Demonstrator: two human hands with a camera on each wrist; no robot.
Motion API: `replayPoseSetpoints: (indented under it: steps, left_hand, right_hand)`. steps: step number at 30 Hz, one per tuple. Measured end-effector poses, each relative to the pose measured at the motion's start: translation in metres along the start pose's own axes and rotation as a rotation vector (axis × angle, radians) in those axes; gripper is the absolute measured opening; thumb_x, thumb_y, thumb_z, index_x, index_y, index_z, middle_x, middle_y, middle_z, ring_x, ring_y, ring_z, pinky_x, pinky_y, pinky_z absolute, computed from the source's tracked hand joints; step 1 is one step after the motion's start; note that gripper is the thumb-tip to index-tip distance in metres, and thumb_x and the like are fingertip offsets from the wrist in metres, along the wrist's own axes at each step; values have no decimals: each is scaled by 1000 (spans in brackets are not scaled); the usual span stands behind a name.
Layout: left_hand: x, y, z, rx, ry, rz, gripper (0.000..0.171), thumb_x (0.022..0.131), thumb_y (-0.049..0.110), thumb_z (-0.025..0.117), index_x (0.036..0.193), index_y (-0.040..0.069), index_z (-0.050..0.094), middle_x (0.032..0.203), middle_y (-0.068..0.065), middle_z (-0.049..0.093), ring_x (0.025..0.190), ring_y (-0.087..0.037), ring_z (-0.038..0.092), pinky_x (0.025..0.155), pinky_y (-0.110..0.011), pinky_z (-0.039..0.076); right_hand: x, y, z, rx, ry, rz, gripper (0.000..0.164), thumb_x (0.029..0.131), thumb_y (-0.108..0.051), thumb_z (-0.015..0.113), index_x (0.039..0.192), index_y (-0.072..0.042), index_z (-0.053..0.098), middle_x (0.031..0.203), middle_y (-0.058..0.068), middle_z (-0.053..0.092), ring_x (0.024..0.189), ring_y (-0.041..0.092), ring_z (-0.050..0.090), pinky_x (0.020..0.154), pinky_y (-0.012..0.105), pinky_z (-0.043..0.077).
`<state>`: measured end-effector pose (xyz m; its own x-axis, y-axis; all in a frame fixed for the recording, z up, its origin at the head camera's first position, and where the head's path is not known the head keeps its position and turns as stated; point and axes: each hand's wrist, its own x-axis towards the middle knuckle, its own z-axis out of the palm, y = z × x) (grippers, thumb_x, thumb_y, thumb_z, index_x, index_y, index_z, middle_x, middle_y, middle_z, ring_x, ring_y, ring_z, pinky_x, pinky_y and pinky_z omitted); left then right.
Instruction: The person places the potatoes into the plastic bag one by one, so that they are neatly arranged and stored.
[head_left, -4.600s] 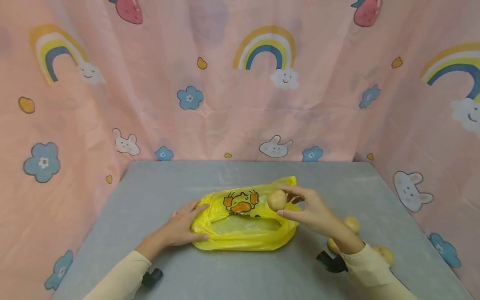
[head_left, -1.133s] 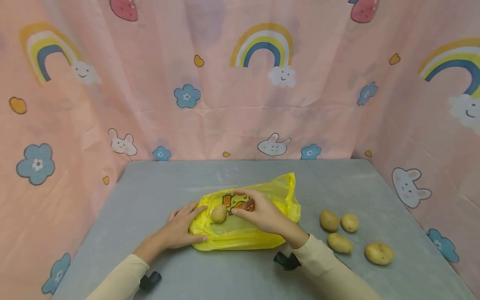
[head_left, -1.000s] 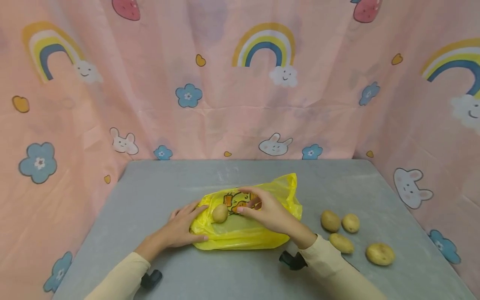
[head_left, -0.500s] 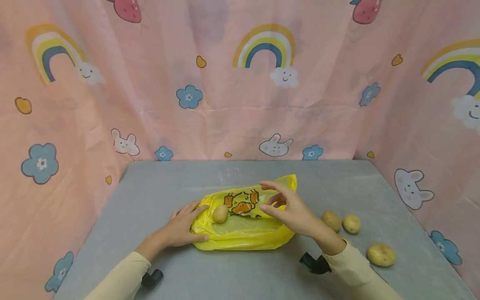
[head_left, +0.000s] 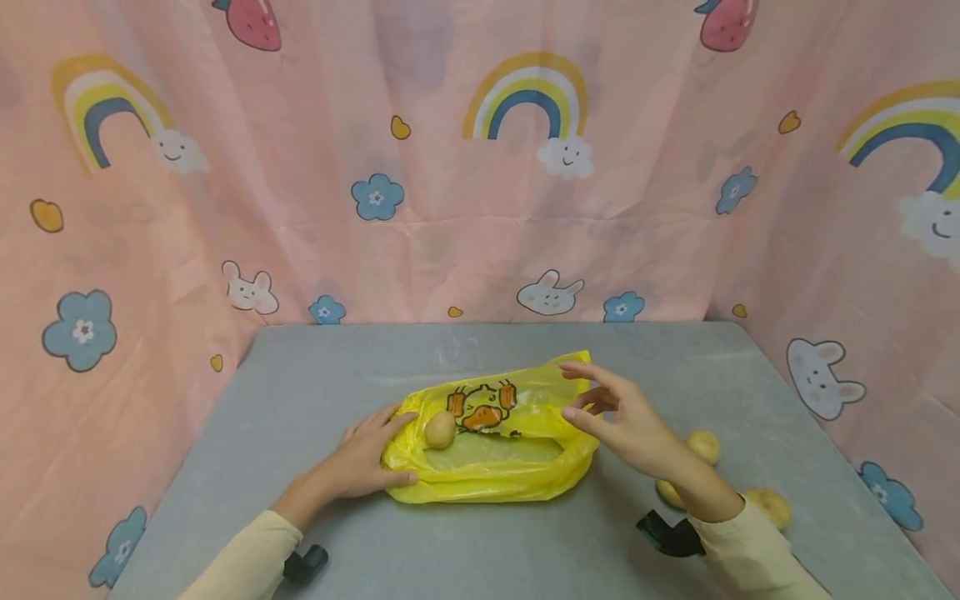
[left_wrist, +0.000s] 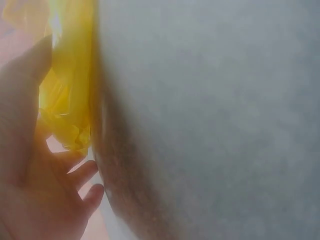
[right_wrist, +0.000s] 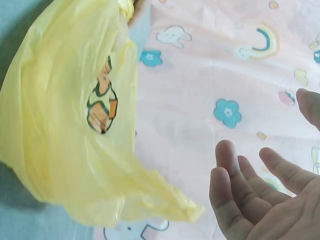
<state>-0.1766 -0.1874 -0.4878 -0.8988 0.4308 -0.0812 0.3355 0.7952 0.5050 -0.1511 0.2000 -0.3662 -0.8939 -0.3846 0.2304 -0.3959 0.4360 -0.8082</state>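
A yellow plastic bag (head_left: 487, 479) with a duck print lies on its side on the table. One small potato (head_left: 440, 430) sits at the left end of the bag's opening. My left hand (head_left: 367, 454) rests against the bag's left end, thumb on the near edge and straight fingers on the far edge. In the left wrist view, yellow plastic (left_wrist: 72, 65) lies between that thumb and the fingers. Over the bag's right end hovers my right hand (head_left: 633, 421), holding nothing, its fingers loosely bent and spread from the thumb. In the right wrist view its fingers (right_wrist: 227, 195) are apart from the bag.
More potatoes (head_left: 703, 447) lie on the grey table (head_left: 337, 350) at right, partly hidden by the right forearm; another potato (head_left: 770, 507) shows beyond the sleeve. A pink patterned cloth (head_left: 450, 250) hangs around the table's back and sides. Dark wrist devices (head_left: 671, 533) sit under both forearms.
My right hand carried a potato leftward, let it go at the bag's left end, then drew back to the right over the bag's right end. My left hand has stayed put.
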Motion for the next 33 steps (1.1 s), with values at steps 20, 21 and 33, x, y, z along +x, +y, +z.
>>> replayPoseSetpoints:
  steps: [20, 21, 33]
  left_hand:
    - [2, -2, 3, -93, 39, 5, 93, 80, 56, 79, 157, 24, 37, 166, -13, 28, 148, -43, 32, 112, -68, 32]
    - [2, -2, 3, -97, 40, 4, 94, 80, 56, 79, 157, 24, 37, 166, -13, 28, 148, -43, 32, 112, -68, 32]
    - [2, -4, 0, -136, 13, -6, 94, 81, 57, 78, 158, 24, 35, 166, -16, 26, 149, -45, 28, 112, -71, 30]
  right_hand:
    - [-25, 32, -42, -134, 58, 72, 51, 100, -15, 64, 148, -5, 49, 142, 25, 55, 101, -6, 60, 82, 23, 54]
    - [-26, 34, -44, -140, 61, 82, 51, 100, -15, 63, 148, -5, 48, 142, 25, 55, 101, -7, 60, 82, 23, 54]
    - [-38, 65, -65, -207, 59, 145, 50, 101, -19, 62, 147, -4, 49, 140, 27, 56, 97, -13, 58, 76, 23, 55]
